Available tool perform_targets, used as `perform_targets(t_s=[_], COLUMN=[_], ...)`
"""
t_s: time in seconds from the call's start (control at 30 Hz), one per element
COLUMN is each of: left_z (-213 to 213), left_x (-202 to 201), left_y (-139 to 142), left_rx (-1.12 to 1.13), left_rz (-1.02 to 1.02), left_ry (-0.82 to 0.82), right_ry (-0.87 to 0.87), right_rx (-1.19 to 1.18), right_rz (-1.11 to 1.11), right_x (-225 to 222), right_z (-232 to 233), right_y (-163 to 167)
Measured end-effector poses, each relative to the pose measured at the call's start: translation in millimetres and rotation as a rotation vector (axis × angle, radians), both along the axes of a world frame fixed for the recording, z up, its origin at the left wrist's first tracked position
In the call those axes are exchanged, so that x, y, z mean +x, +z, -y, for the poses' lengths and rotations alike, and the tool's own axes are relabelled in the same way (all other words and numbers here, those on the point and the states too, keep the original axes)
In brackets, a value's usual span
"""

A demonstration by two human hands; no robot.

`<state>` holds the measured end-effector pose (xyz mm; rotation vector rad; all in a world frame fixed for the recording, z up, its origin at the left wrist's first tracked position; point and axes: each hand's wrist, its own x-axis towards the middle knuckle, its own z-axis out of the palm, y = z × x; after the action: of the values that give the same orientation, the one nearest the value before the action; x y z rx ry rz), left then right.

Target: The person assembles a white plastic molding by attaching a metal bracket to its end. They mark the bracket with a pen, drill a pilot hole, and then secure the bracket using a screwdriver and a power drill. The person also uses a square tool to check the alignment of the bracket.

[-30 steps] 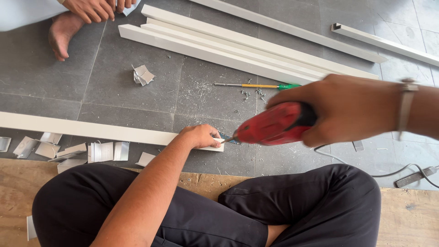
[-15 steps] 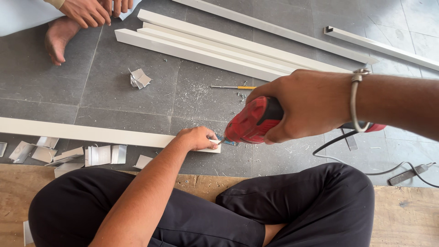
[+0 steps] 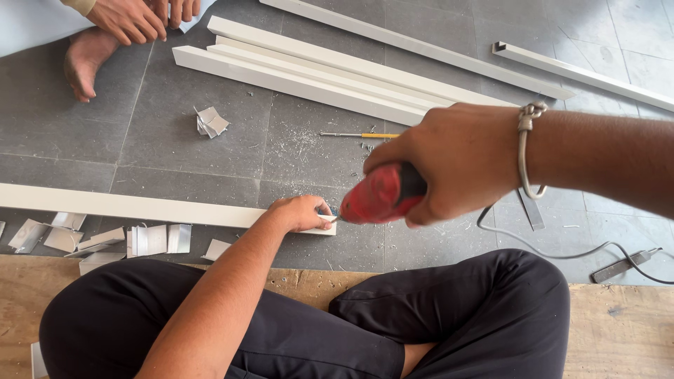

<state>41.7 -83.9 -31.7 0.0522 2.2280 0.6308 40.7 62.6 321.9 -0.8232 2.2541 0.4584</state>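
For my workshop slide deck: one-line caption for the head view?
Seated cross-legged, left hand steadies a white strip on grey tiles while right hand aims a red drill.
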Motion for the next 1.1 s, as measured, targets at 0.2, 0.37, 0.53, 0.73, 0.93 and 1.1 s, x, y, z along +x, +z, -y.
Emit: perform_targets(t_s=[0.2, 0.37, 0.53, 0.73, 0.93, 1.1], left_z=[0, 1, 1, 0, 0, -5], left_x=[0, -1, -1, 1, 2, -1], left_y=[-1, 1, 5, 9, 6, -2], left_rx=[-0.028, -0.041, -0.035, -0.059, -0.025, 0.0], left_rz=[-0.027, -0.042, -0.041, -0.047, -0.035, -0.102], left_ry=[-0.013, 0.003, 0.006, 0.001, 0.009, -0.023], right_ry=[-0.023, 0.051, 0.064, 0.097, 0.218, 0.103], right_rx=[0.055, 0.018, -0.006, -0.005, 0.07, 0.026], right_rz=[0.018, 0.012, 0.0, -0.021, -0.018, 0.012], right_x=[1, -1, -1, 0, 11, 12], right_z=[4, 2, -1, -3, 6, -5], right_y=[1, -1, -2, -2, 2, -22])
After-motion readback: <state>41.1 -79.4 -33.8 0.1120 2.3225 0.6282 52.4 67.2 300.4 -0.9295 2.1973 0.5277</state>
